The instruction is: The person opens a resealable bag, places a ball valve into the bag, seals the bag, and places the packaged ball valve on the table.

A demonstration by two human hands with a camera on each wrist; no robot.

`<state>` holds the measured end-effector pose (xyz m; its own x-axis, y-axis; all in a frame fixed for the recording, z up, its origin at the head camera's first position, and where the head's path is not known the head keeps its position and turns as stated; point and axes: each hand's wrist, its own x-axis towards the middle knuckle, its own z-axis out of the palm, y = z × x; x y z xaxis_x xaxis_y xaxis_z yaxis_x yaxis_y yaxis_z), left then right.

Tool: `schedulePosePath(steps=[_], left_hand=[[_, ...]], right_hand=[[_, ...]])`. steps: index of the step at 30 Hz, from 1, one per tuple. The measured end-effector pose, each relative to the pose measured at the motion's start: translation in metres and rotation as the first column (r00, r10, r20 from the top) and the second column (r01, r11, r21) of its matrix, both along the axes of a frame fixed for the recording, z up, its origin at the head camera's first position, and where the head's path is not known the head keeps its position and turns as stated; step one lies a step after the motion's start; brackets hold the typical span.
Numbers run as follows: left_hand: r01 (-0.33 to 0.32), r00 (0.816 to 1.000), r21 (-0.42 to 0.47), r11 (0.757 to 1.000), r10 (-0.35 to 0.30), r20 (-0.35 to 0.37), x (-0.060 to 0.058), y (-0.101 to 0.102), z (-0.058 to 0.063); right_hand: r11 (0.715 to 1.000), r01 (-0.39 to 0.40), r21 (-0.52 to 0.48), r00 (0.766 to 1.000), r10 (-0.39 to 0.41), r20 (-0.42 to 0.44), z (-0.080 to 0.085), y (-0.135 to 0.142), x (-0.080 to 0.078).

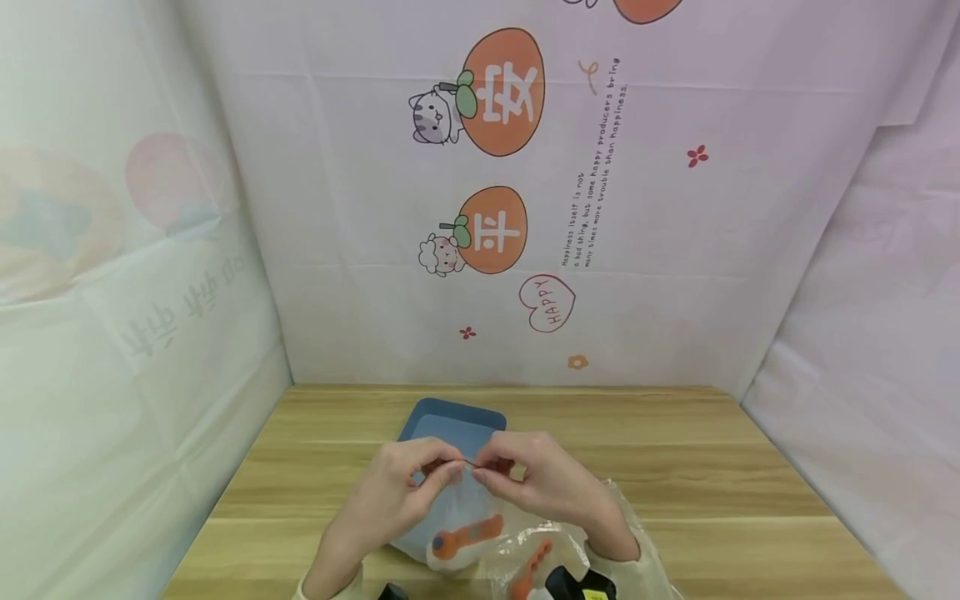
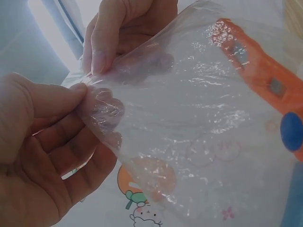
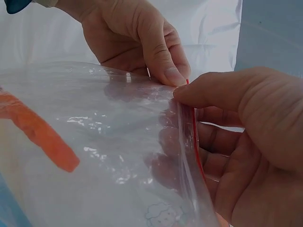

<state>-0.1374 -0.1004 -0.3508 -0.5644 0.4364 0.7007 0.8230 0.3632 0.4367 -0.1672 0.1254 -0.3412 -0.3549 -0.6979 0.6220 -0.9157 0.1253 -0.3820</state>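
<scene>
Both hands pinch the top edge of a clear zip bag (image 3: 118, 127) between thumbs and fingertips, close side by side. My left hand (image 1: 393, 496) grips it from the left and my right hand (image 1: 543, 479) from the right. A red seal line (image 3: 195, 137) runs along the bag's mouth in the right wrist view. Inside hangs a long orange plastic piece (image 2: 258, 71) with grey patches and a blue round knob (image 2: 291, 131). Several fingers show through the film. In the head view the bag overlaps a blue tray (image 1: 461, 408).
Crinkled clear plastic (image 1: 517, 546) lies on the wooden table (image 1: 720, 483) by the right forearm, with another orange piece (image 1: 532, 567) there. A black object with a yellow label (image 1: 592, 593) shows at the bottom edge. White printed cloth (image 1: 360, 250) hangs behind and at both sides.
</scene>
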Motion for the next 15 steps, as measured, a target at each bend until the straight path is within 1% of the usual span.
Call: schedulePosePath(steps=[8,15], left_hand=[[0.013,1.0,-0.013,1.0,-0.013,-0.004,0.0014,0.0009,-0.001],[0.02,1.0,-0.026,0.999,-0.021,-0.018,0.0,0.0031,-0.001]], right_hand=[[1.0,0.0,-0.005,1.0,0.0,-0.003,-0.0019,-0.0007,0.0004],[1.0,-0.005,-0.025,1.0,0.005,0.001,-0.0024,-0.0042,-0.0002]])
